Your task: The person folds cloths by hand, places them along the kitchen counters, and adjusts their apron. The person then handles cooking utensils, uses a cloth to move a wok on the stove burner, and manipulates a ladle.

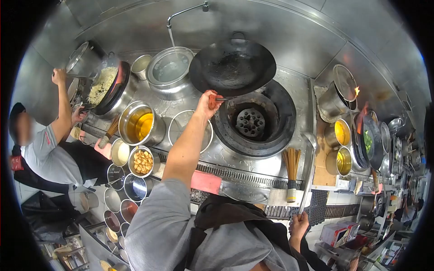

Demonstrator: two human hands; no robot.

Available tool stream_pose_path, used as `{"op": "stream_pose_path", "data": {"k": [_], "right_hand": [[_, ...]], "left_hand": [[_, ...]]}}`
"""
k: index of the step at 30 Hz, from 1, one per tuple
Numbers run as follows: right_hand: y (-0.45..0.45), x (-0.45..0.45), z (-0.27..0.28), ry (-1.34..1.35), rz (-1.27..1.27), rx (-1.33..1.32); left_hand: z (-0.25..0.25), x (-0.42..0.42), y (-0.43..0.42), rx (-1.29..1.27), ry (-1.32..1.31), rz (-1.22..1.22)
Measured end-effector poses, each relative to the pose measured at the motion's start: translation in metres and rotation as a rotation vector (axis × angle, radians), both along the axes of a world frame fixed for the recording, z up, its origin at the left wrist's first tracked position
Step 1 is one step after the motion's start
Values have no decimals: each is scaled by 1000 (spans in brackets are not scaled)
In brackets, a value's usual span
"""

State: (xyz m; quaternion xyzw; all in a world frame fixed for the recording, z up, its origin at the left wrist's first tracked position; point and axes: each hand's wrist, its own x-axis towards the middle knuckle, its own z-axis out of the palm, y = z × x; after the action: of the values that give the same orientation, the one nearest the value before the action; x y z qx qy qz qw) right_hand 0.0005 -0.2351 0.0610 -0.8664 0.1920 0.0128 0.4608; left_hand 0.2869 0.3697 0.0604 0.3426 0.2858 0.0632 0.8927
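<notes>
My left hand (205,105) is closed round the near handle of a black wok (233,67), with a reddish cloth at the grip. The wok is tilted up above the far side of a round burner (255,149), whose perforated centre is uncovered. Only dark, shiny metal shows inside the wok. Low on the right, my right hand (299,224) grips the end of a long-handled ladle (308,189). Its bowl points away from me, right of the burner. A bamboo wok brush (291,174) stands between ladle and burner.
Water runs from a tap (170,22) into a metal pot (168,83). Left are a pot of yellow oil (156,128), seasoning containers (112,199), and a person (45,147) at a wok of pale food (103,86). A wok with greens (368,142) sits right.
</notes>
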Motion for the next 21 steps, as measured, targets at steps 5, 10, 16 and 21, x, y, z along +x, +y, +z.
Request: {"op": "stream_pose_path", "data": {"k": [5,10,16,21], "right_hand": [[-18,27,-4,-30,166,-317],[-28,55,-20,-31,196,-479],[-40,80,-35,-44,256,-494],[-65,70,-77,0,347,-379]], "left_hand": [[15,-6,12,-15,26,-62],[35,-24,3,156,29,-226],[48,-39,-8,242,-96,-320],[52,-105,-52,244,6,-38]]}}
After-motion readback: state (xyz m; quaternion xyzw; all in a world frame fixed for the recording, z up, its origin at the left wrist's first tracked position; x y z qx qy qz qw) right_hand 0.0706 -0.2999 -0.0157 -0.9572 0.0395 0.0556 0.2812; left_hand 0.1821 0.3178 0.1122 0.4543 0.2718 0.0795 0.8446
